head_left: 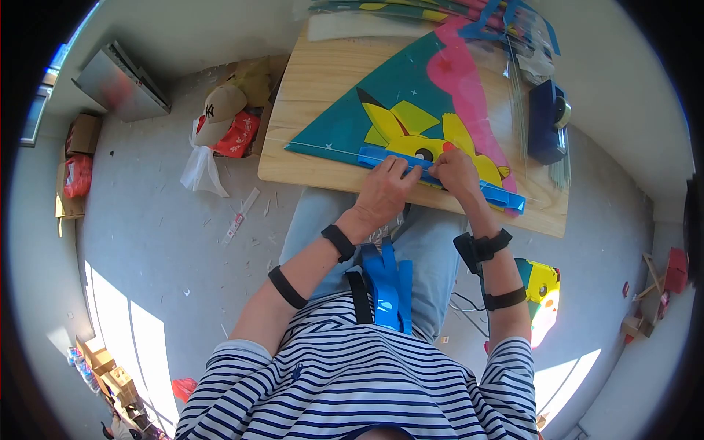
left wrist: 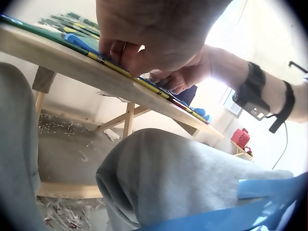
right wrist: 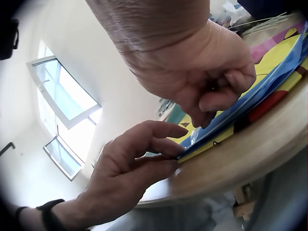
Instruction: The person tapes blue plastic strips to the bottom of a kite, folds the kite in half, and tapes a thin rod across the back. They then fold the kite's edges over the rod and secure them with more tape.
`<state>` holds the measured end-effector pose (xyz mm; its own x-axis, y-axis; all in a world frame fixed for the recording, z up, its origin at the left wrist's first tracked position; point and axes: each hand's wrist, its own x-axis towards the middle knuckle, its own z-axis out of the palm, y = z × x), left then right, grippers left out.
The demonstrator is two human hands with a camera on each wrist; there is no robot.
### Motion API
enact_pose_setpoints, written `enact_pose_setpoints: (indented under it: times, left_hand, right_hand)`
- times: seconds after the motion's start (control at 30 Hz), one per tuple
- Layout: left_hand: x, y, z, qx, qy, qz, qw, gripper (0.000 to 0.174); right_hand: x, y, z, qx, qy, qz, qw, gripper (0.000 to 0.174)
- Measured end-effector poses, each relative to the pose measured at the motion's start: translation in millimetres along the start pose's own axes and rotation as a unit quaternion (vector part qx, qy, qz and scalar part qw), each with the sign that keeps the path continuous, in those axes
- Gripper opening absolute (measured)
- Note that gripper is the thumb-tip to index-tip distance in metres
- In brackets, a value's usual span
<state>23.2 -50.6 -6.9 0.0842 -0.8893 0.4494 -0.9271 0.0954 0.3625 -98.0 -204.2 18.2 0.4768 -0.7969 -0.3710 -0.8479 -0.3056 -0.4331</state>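
A green and pink triangular sheet [head_left: 345, 117] with a yellow cartoon figure lies on the wooden table [head_left: 308, 81]. Along its near edge runs a blue strip [head_left: 502, 196], also visible in the right wrist view as a blue band [right wrist: 269, 86]. My left hand [head_left: 385, 192] pinches the strip and sheet edge between thumb and fingers. Close beside it, my right hand [head_left: 456, 174] has its fingers curled in at the strip, thumb against forefinger. What lies between the right fingertips is too small to tell.
A dark blue tape dispenser [head_left: 544, 125] and thin sticks [head_left: 518, 110] are at the table's right side. More folded sheets [head_left: 411, 9] lie at the far edge. Blue strips [head_left: 389, 286] hang over my lap. A box with a cap [head_left: 224, 110] stands on the floor at left.
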Motion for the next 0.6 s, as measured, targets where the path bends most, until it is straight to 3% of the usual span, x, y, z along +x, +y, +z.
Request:
enact_pose_setpoints:
  times: [0.43,0.6]
  left_hand:
    - [0,-2,4,0.032,-0.027,0.004,0.999,0.043]
    - [0,0,4,0.038,-0.036,0.001,0.999,0.045]
  right_hand:
    - [4,8,6,-0.019,0.020,0.004,1.000,0.025]
    - [2,11,-2,0.042,-0.015,0.015,0.999,0.028]
